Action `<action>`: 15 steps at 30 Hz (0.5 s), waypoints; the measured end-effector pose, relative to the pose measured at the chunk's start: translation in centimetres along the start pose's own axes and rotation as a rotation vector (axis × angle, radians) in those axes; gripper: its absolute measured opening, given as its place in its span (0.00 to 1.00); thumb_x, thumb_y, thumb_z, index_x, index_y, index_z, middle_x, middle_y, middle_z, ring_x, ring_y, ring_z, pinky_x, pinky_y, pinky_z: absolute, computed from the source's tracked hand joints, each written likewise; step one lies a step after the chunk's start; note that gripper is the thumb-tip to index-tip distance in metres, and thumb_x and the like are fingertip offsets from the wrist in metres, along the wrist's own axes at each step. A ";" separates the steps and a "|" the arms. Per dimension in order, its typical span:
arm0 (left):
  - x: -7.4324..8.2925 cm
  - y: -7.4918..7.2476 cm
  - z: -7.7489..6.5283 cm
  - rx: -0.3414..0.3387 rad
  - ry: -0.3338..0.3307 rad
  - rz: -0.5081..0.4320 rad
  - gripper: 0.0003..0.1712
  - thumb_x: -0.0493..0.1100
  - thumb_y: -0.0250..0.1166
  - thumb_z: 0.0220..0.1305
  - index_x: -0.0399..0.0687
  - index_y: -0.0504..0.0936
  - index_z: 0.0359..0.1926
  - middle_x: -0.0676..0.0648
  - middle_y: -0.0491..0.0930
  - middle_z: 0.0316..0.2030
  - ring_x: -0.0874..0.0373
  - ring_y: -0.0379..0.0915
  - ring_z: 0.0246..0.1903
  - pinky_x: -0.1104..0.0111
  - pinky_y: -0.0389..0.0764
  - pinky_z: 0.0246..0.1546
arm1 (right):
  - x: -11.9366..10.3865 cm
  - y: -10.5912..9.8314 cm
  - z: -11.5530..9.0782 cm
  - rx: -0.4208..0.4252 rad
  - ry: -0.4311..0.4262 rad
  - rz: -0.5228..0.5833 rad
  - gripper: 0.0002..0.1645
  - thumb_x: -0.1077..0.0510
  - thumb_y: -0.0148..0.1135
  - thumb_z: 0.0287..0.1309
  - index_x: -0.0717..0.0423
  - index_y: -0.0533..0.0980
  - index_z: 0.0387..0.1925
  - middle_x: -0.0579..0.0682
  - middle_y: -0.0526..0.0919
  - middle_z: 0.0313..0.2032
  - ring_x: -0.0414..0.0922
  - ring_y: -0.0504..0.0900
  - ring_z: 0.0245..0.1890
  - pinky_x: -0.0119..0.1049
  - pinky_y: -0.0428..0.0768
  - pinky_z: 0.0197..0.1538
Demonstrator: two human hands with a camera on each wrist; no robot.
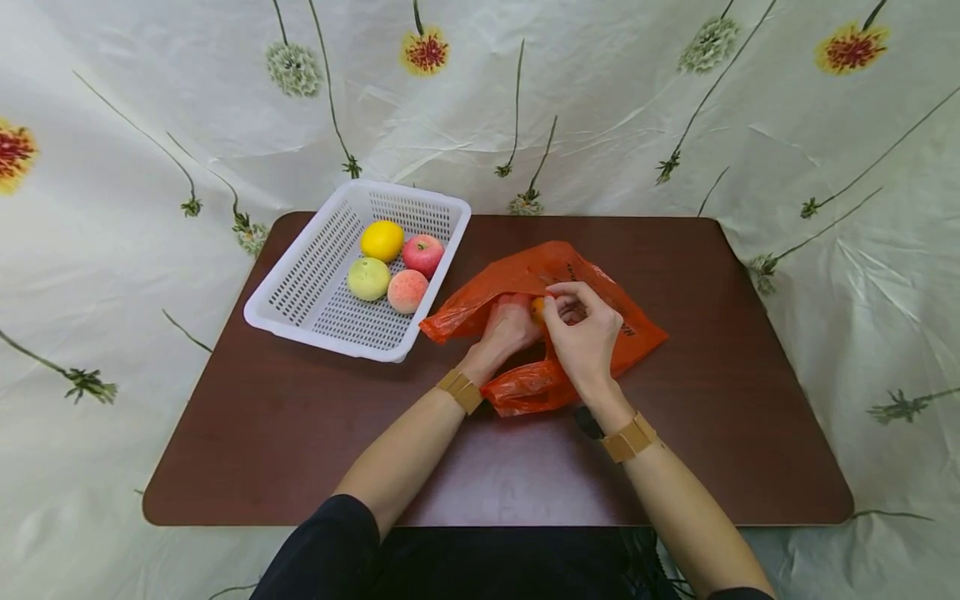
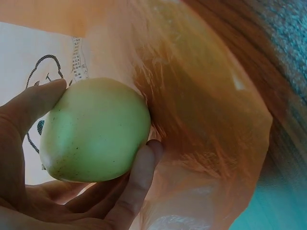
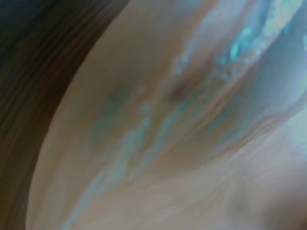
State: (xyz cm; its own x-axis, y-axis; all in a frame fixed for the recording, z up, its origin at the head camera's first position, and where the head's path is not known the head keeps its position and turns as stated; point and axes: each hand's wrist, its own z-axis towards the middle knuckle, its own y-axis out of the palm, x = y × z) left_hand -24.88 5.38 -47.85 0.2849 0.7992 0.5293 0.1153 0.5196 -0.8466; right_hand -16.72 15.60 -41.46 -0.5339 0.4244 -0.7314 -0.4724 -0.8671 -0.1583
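A red-orange plastic bag (image 1: 555, 267) lies on the table with its opening toward the person. My left hand (image 1: 513, 327) reaches inside it, the fingers partly covered by the film. In the left wrist view, that hand holds a smooth, round green fruit (image 2: 96, 132) with dark specks, thumb on one side and fingers on the other. A small orange-yellow patch of fruit (image 1: 537, 309) shows between the hands in the head view. My right hand (image 1: 588, 329) pinches the bag's edge with thumb and fingertips. The right wrist view shows mostly blurred bag film (image 3: 144, 143).
To the left, a white slotted basket (image 1: 300, 258) holds a yellow lemon-like fruit (image 1: 382, 241), a yellow-green fruit (image 1: 368, 279), a red apple (image 1: 423, 254) and a peach (image 1: 408, 292). The brown table (image 1: 300, 450) has a flowered cloth (image 1: 600, 100) behind it.
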 end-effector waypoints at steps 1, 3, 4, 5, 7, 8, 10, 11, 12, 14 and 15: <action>0.0 0.0 0.0 0.000 -0.004 0.001 0.22 0.55 0.66 0.51 0.50 0.79 0.45 0.47 0.78 0.34 0.51 0.76 0.36 0.61 0.76 0.39 | 0.0 0.0 0.0 -0.001 0.003 -0.002 0.07 0.69 0.65 0.48 0.61 0.81 0.32 0.50 0.79 0.21 0.44 0.75 0.20 0.36 0.74 0.23; 0.0 0.1 0.1 -0.002 -0.010 0.000 0.22 0.54 0.66 0.50 0.50 0.79 0.45 0.47 0.78 0.34 0.51 0.75 0.36 0.61 0.76 0.39 | 0.1 0.1 -0.1 0.001 0.012 -0.005 0.06 0.69 0.65 0.48 0.61 0.81 0.32 0.50 0.79 0.21 0.44 0.75 0.20 0.33 0.74 0.24; 0.0 0.1 0.1 -0.003 -0.009 -0.001 0.22 0.54 0.66 0.50 0.50 0.79 0.45 0.47 0.78 0.34 0.52 0.75 0.36 0.61 0.75 0.39 | 0.1 0.1 -0.1 0.003 0.016 -0.008 0.06 0.68 0.65 0.48 0.60 0.81 0.32 0.50 0.79 0.21 0.44 0.75 0.20 0.32 0.74 0.24; -0.1 0.1 0.1 -0.003 -0.008 -0.001 0.22 0.53 0.66 0.50 0.50 0.79 0.46 0.48 0.77 0.34 0.52 0.75 0.35 0.61 0.75 0.39 | 0.1 0.0 0.0 0.004 0.014 -0.008 0.06 0.69 0.65 0.48 0.61 0.81 0.32 0.50 0.79 0.21 0.44 0.75 0.20 0.32 0.74 0.24; -0.1 0.0 0.1 -0.006 -0.008 -0.008 0.22 0.53 0.66 0.50 0.50 0.79 0.46 0.48 0.77 0.33 0.52 0.75 0.35 0.62 0.75 0.38 | 0.0 0.0 0.0 0.004 0.011 -0.009 0.07 0.69 0.65 0.47 0.61 0.81 0.32 0.50 0.79 0.21 0.44 0.75 0.20 0.34 0.74 0.24; 0.0 0.0 0.1 -0.007 -0.006 -0.010 0.22 0.53 0.66 0.51 0.50 0.79 0.46 0.48 0.77 0.33 0.52 0.75 0.34 0.62 0.75 0.38 | 0.0 0.0 0.0 0.005 0.007 -0.010 0.07 0.69 0.65 0.47 0.61 0.81 0.32 0.50 0.79 0.21 0.44 0.75 0.20 0.34 0.75 0.24; 0.0 0.0 0.1 -0.009 -0.006 -0.018 0.21 0.53 0.65 0.51 0.50 0.79 0.45 0.48 0.77 0.33 0.52 0.75 0.34 0.62 0.75 0.37 | -0.1 0.0 0.0 0.006 -0.001 -0.009 0.07 0.70 0.65 0.47 0.62 0.81 0.32 0.50 0.79 0.21 0.44 0.75 0.20 0.37 0.75 0.23; 0.0 -0.1 0.1 -0.012 -0.006 -0.021 0.21 0.53 0.65 0.52 0.50 0.79 0.45 0.48 0.77 0.32 0.53 0.75 0.33 0.62 0.75 0.37 | -0.1 0.0 0.0 0.007 -0.006 -0.008 0.07 0.70 0.65 0.47 0.62 0.81 0.32 0.50 0.79 0.21 0.44 0.75 0.20 0.38 0.75 0.23; 0.0 -0.1 0.1 -0.015 -0.006 -0.026 0.21 0.53 0.65 0.52 0.50 0.79 0.45 0.48 0.77 0.32 0.52 0.75 0.33 0.62 0.75 0.37 | -0.1 0.0 0.0 0.007 -0.009 -0.006 0.07 0.71 0.65 0.47 0.62 0.81 0.32 0.50 0.79 0.21 0.44 0.75 0.20 0.39 0.74 0.23; 0.1 -0.1 0.1 -0.019 -0.004 -0.030 0.21 0.54 0.65 0.52 0.50 0.79 0.46 0.49 0.77 0.33 0.53 0.74 0.34 0.62 0.75 0.37 | -0.1 -0.1 0.0 0.008 -0.012 -0.004 0.07 0.71 0.65 0.47 0.63 0.81 0.32 0.50 0.79 0.21 0.45 0.75 0.20 0.41 0.74 0.22; 0.1 -0.1 0.1 -0.023 -0.007 -0.032 0.21 0.54 0.64 0.53 0.50 0.79 0.46 0.49 0.77 0.33 0.53 0.74 0.34 0.62 0.76 0.37 | -0.1 -0.1 0.0 0.010 -0.011 -0.003 0.07 0.71 0.65 0.46 0.63 0.81 0.32 0.51 0.79 0.20 0.45 0.75 0.20 0.41 0.74 0.22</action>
State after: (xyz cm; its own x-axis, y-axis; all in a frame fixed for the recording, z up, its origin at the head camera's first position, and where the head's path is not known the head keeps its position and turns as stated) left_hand -24.96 5.43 -47.75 0.2744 0.7846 0.5560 0.1457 0.5376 -0.8305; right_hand -16.65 15.62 -41.35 -0.5401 0.4302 -0.7234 -0.4813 -0.8630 -0.1538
